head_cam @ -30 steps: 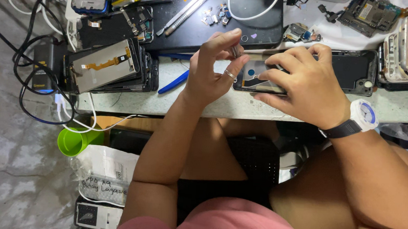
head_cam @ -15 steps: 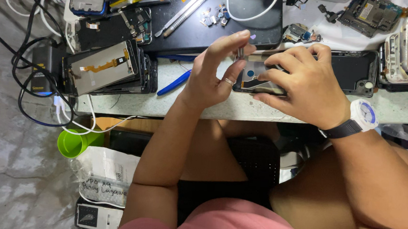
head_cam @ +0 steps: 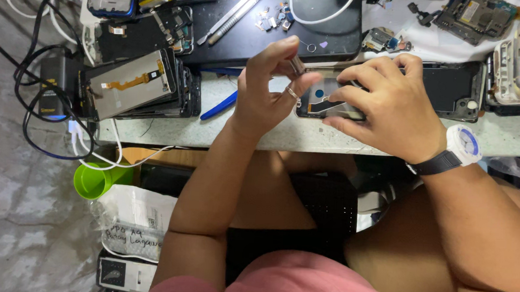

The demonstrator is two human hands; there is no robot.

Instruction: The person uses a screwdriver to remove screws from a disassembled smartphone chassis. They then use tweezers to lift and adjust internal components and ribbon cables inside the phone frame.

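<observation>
The left hand (head_cam: 269,95) was lifted a little above the table (head_cam: 284,138), and its thumb and first finger pinched a tiny metal part (head_cam: 297,65) between them. The right hand (head_cam: 389,106) lay flat on an opened phone (head_cam: 328,105) near the front edge of the table, with its fingers pressing down on the phone's frame to hold it steady. A white watch (head_cam: 461,143) sat on the right wrist. Just beside the left hand lay a blue tool (head_cam: 219,105). Farther left was a stack of phone screens (head_cam: 134,84), and black cables (head_cam: 41,90) hung off that end of the table. At the back of the table lay a black mat (head_cam: 267,35) with small parts and tweezers (head_cam: 237,13) on it. A green funnel (head_cam: 94,181) sat down below the table.
</observation>
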